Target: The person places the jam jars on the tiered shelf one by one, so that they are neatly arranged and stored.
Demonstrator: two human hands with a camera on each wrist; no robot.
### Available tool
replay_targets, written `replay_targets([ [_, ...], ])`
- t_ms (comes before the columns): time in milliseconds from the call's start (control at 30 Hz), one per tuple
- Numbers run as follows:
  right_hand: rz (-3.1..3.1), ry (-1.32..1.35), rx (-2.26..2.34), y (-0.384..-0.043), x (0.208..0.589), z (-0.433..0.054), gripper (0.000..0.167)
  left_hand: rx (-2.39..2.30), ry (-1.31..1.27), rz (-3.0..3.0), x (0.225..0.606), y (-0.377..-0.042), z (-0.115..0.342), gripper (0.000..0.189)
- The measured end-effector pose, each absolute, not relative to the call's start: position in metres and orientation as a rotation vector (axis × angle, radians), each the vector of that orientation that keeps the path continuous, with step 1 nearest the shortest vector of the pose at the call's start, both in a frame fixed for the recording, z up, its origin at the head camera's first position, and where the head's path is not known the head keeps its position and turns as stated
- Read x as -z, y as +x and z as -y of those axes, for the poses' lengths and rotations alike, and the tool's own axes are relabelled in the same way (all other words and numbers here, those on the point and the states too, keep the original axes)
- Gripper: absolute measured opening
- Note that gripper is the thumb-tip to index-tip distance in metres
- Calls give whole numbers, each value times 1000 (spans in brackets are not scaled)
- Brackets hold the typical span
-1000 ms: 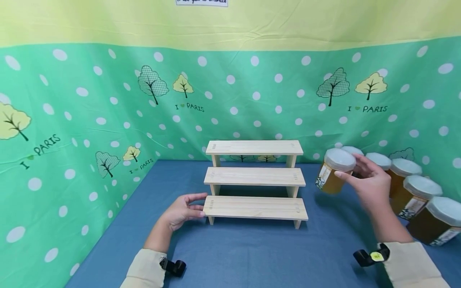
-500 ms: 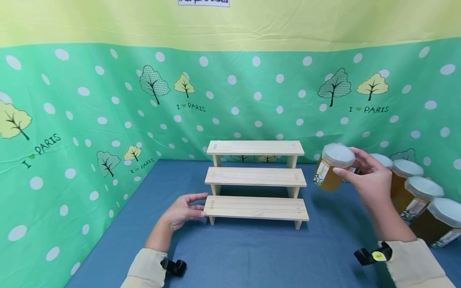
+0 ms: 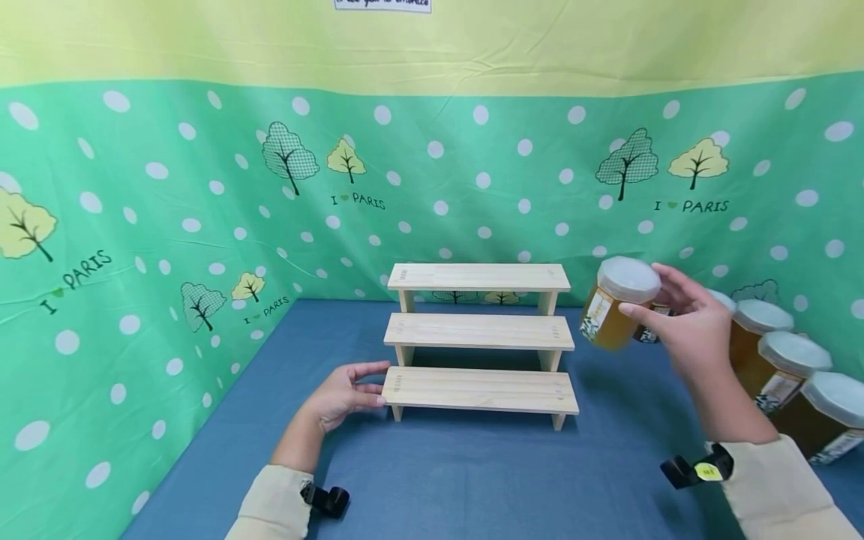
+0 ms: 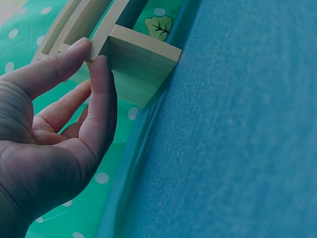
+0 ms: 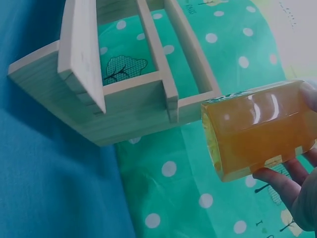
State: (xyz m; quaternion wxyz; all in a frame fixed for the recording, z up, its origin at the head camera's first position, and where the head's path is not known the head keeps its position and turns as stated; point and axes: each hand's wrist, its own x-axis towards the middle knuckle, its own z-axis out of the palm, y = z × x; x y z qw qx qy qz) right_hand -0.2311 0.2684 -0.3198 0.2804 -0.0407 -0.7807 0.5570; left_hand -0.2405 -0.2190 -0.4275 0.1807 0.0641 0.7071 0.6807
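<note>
A three-step wooden display stand (image 3: 479, 389) stands in the middle of the blue cloth in the head view. My left hand (image 3: 341, 396) is at the left end of its lowest step; the left wrist view shows thumb and finger pinching the corner of that board (image 4: 105, 35). My right hand (image 3: 700, 334) grips a hexagonal jar of amber honey (image 3: 610, 313) with a whitish lid and a label, held up right of the stand, slightly tilted. The right wrist view shows the honey jar (image 5: 260, 134) near the stand's upper steps, the fingertips along its side.
Several more jars (image 3: 791, 360) with whitish lids stand in a row at the right, behind and beside my right forearm. A green dotted curtain (image 3: 432, 202) hangs close behind the stand and along the left side. Blue cloth (image 3: 472, 480) covers the table.
My right hand has raised the honey jar and moved it slightly left, toward the stand, showing more of a jar behind it. The left hand keeps its place.
</note>
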Motion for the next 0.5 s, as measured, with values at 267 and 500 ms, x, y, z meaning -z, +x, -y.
replay_targets([
  [267, 2048, 1, -1525, -232, 312, -258, 65, -1917, 166, -2006, 428, -241, 218, 76],
  [500, 1960, 69, -1622, -232, 308, -250, 63, -1915, 178, -2007, 426, -240, 218, 75],
])
